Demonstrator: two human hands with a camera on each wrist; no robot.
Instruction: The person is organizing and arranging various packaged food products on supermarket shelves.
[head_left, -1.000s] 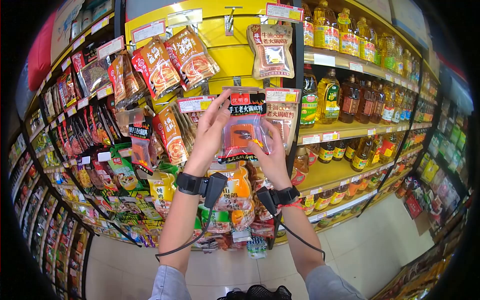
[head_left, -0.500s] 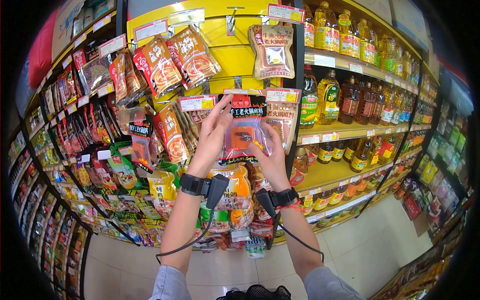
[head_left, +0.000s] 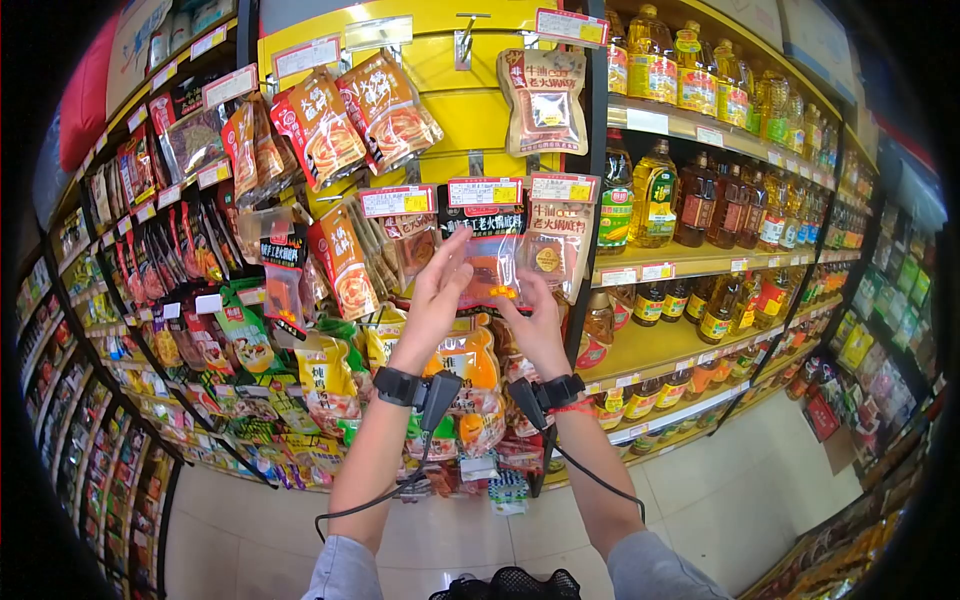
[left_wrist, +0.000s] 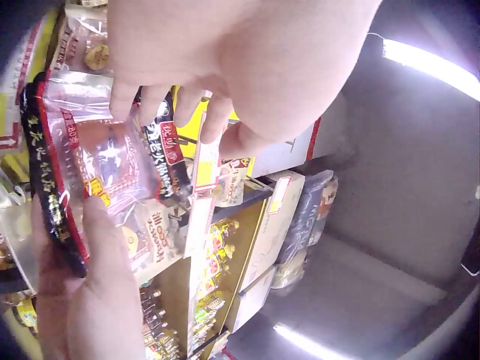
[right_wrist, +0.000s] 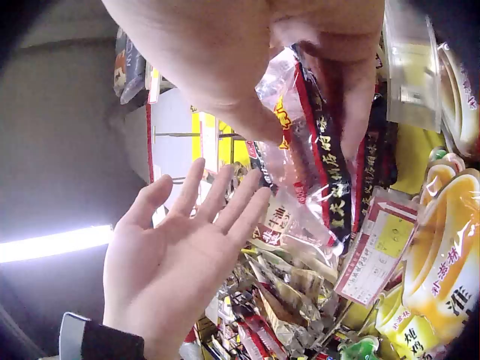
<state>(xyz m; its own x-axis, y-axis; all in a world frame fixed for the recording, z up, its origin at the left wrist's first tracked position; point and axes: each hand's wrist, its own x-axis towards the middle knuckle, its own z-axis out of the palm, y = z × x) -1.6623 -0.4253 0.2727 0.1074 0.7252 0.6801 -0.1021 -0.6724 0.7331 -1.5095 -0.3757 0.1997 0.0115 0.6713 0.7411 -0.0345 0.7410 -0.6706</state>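
Observation:
A clear and black-and-red hotpot base packet with an orange-brown block inside stands upright at the yellow rack, its top edge behind a price tag. My right hand pinches its lower right part; in the right wrist view my right hand's thumb is at its front and fingers are behind. My left hand is beside the packet's left side, fingers extended and overlapping it in the head view. In the right wrist view the left palm faces the camera with nothing in it.
A similar beige-and-red packet hangs close on the right, another brown one on the left. Red-and-orange pouches hang at upper left. Yellow soup pouches hang below. Oil bottles line shelves at right.
My left hand has slid down from the packet's top corner to its lower left. The packet's top has moved back behind the price tag, which now shows fully. The right hand keeps its pinch.

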